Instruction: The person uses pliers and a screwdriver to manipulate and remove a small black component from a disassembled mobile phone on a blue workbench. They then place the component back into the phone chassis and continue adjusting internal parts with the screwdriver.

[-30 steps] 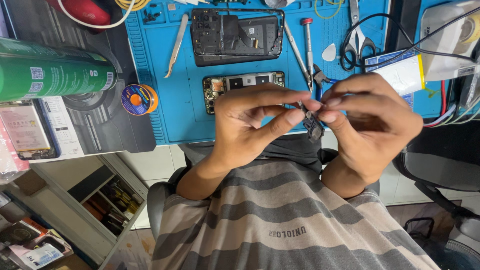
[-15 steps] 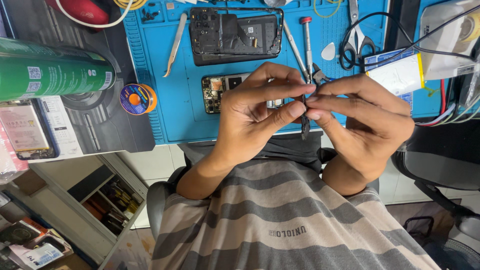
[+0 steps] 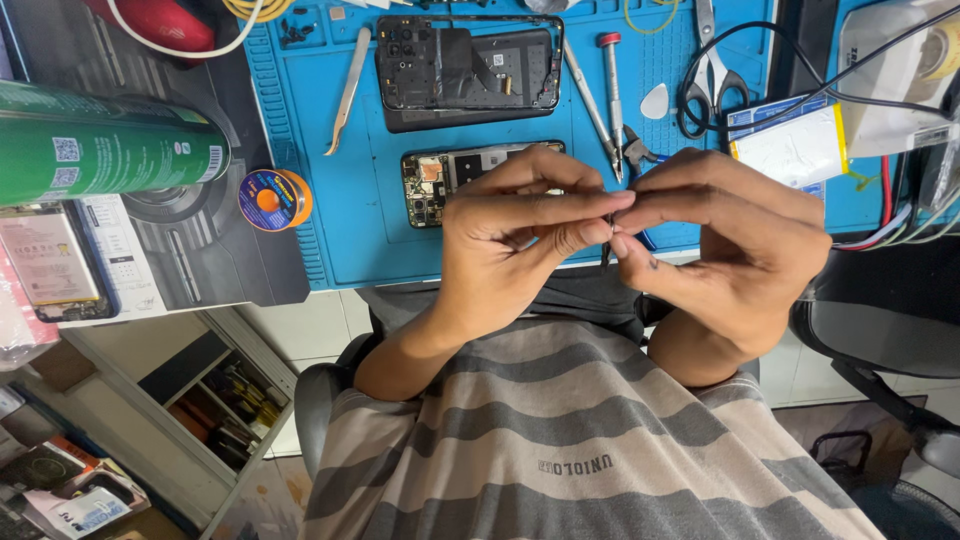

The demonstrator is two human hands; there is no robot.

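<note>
A green spray can (image 3: 100, 150) is seen lying on its side at the far left of the counter (image 3: 215, 255), with a small spool of solder wire (image 3: 274, 198) just beside the blue work mat (image 3: 330, 240). On the mat a pair of metal tweezers (image 3: 347, 90), a black phone back frame (image 3: 465, 70) and an opened phone board (image 3: 450, 180) are laid out. In front of the mat the left hand (image 3: 510, 245) is closed in a pinching grip, fingertips meeting those of the right hand (image 3: 735, 250). A small dark part (image 3: 608, 245) is held between both grips; what it is cannot be told. A screwdriver (image 3: 610, 90), scissors (image 3: 705, 70) and a flat battery pack (image 3: 790, 145) are placed further right.
</note>
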